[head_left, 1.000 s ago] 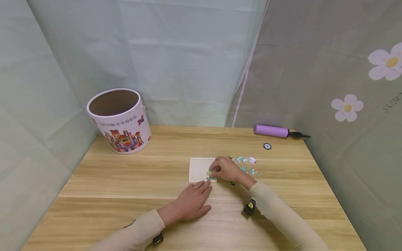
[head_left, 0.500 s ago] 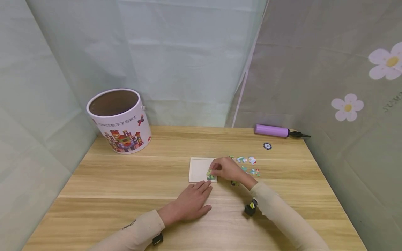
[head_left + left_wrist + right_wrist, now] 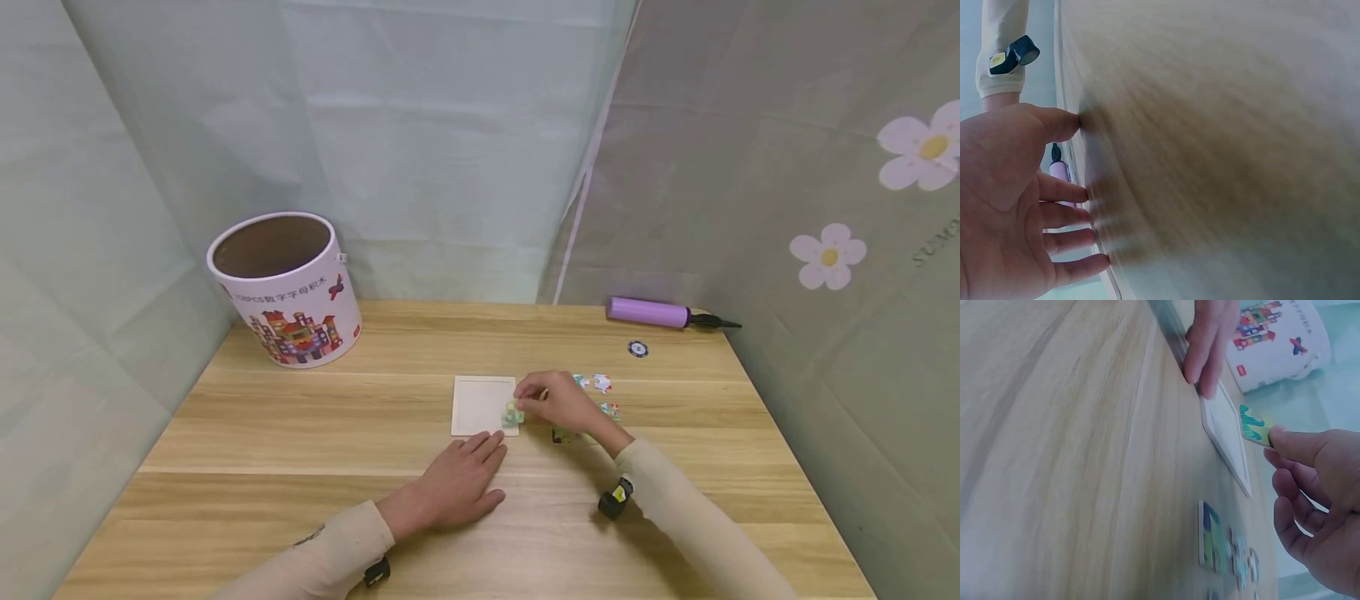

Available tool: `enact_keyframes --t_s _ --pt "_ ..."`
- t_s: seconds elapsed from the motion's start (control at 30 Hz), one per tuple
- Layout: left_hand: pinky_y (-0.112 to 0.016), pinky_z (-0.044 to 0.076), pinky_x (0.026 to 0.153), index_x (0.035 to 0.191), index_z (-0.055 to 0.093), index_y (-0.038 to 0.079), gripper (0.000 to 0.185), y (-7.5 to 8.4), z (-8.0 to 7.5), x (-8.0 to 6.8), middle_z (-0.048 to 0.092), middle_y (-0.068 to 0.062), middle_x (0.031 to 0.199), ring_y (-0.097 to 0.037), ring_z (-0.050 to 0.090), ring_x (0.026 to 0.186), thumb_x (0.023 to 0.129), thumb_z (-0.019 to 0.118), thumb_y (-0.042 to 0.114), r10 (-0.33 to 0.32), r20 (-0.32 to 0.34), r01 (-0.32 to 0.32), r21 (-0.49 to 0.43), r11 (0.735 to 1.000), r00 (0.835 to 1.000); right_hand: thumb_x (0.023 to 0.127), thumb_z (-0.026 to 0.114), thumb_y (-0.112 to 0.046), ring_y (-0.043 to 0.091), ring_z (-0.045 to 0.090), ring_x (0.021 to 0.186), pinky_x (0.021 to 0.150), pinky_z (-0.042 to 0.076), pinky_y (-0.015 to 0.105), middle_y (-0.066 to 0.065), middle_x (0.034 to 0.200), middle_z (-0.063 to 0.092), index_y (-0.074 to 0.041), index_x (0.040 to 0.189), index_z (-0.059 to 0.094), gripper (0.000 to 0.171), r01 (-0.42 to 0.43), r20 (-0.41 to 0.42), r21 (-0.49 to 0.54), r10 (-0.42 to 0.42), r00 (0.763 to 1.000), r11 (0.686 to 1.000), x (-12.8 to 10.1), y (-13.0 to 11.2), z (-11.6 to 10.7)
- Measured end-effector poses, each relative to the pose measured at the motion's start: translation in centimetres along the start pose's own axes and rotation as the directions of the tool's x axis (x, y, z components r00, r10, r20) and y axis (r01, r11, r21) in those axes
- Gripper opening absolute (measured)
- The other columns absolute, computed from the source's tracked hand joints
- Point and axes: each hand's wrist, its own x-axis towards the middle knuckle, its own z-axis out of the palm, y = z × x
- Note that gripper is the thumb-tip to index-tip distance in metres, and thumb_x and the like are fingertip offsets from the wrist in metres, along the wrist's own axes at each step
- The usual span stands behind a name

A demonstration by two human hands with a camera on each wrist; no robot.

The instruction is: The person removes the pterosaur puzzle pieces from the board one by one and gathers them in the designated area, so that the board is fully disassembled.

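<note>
A green and yellow jigsaw piece (image 3: 1255, 427) is pinched between the thumb and fingers of my right hand (image 3: 558, 401). In the head view the piece overlaps the right side of a square white puzzle tray (image 3: 477, 406); the right wrist view shows it lifted over the tray. My left hand (image 3: 459, 481) lies with fingers extended, fingertips at the tray's near edge. The left wrist view shows its fingers (image 3: 1066, 241) spread, tips on the tabletop. Loose jigsaw pieces (image 3: 602, 383) lie right of the tray, some hidden by my right hand and forearm.
A large white bucket (image 3: 322, 321) with printed building blocks stands at the back left. Toward the back right lie a purple hand pump (image 3: 648, 312) and a dark round chip (image 3: 638, 349). Fabric curtains (image 3: 450, 150) border the wooden table.
My right hand has lifted the jigsaw piece from the tray's lower right corner and drawn it slightly to the right. My left hand has stayed in place.
</note>
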Motion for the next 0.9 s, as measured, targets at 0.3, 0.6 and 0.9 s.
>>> enact_keyframes --t_s 0.3,0.6,0.9 --pt "-0.045 0.039 0.114 0.151 0.048 0.003 0.065 0.1 -0.1 0.0 0.040 -0.014 0.161 -0.030 0.040 0.147 0.104 0.049 0.048 -0.008 0.013 0.008 -0.008 1.000 1.000 0.092 0.078 -0.015 0.007 0.067 0.080 0.073 0.056 0.027 -0.006 0.087 0.074 -0.010 0.099 0.078 0.009 -0.061 -0.049 -0.009 0.060 0.997 0.998 -2.5 0.9 -2.1" --pt "-0.044 0.042 0.112 0.149 0.050 0.002 0.063 0.1 -0.1 -0.1 0.043 -0.015 0.159 -0.030 0.043 0.144 0.104 0.050 0.046 0.006 -0.013 -0.006 0.014 1.000 1.000 0.093 0.077 -0.017 0.005 0.065 0.078 0.070 0.055 0.027 -0.008 0.084 0.073 -0.014 0.096 0.078 0.005 -0.097 -0.082 -0.054 0.092 0.992 0.994 -5.4 2.5 -4.2" --pt "-0.044 0.042 0.112 0.149 0.050 0.002 0.063 0.1 -0.1 -0.1 0.043 -0.015 0.159 -0.030 0.043 0.144 0.104 0.049 0.046 0.012 -0.015 -0.012 0.009 1.000 1.000 0.093 0.075 -0.017 0.006 0.065 0.080 0.071 0.055 0.027 -0.008 0.087 0.074 -0.014 0.096 0.078 0.005 -0.162 -0.089 -0.077 0.155 0.984 0.984 -8.1 3.5 -5.8"
